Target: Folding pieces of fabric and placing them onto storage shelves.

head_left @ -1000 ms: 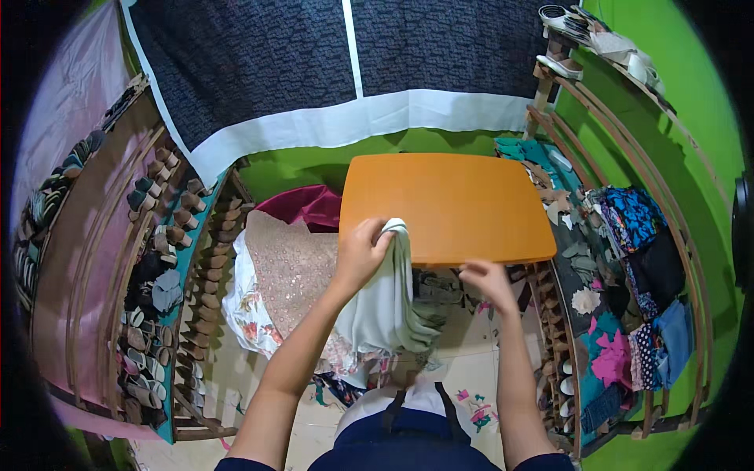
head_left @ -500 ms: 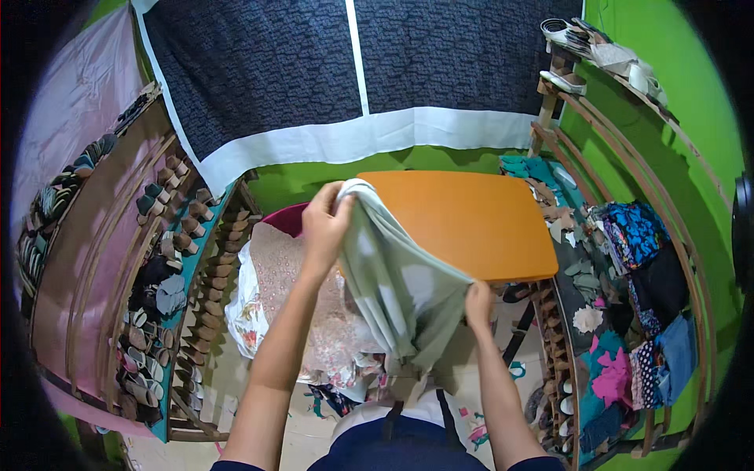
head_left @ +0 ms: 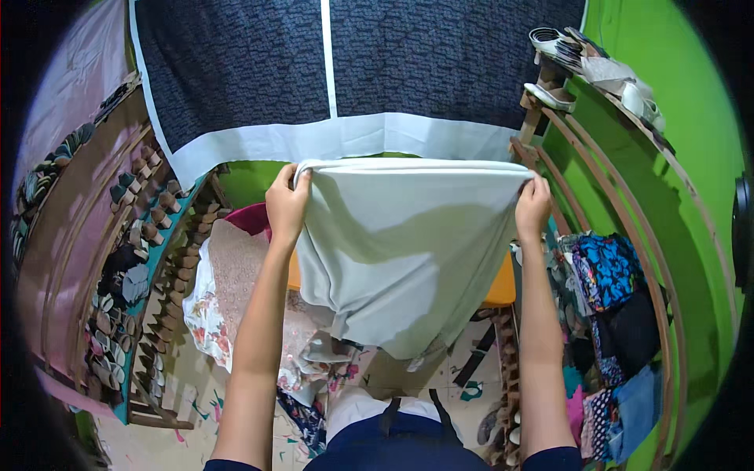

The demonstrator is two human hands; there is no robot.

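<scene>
A pale grey-green cloth (head_left: 400, 243) hangs spread between my two hands, its upper edge pulled nearly straight. My left hand (head_left: 288, 202) is closed on its upper left corner, and my right hand (head_left: 534, 206) pinches the upper right corner. Behind the cloth stands an orange tabletop (head_left: 500, 286), of which only small parts show at either side. Left of the cloth, a heap of light lace and floral fabric (head_left: 243, 267) lies beside a dark pink rim (head_left: 250, 217), partly covered.
Wooden racks with shoe forms (head_left: 169, 298) line the left. On the right, shelves hold folded blue patterned cloth (head_left: 609, 271), denim (head_left: 636, 412) and scraps. Shoes (head_left: 554, 98) rest on the upper right rack. A dark curtain (head_left: 236, 71) hangs ahead. Scraps (head_left: 471, 391) litter the tiled floor.
My right hand has moved up and to the right, and my left hand slightly left. The cloth has gone from bunched and slanting to stretched wide, now covering most of the orange tabletop.
</scene>
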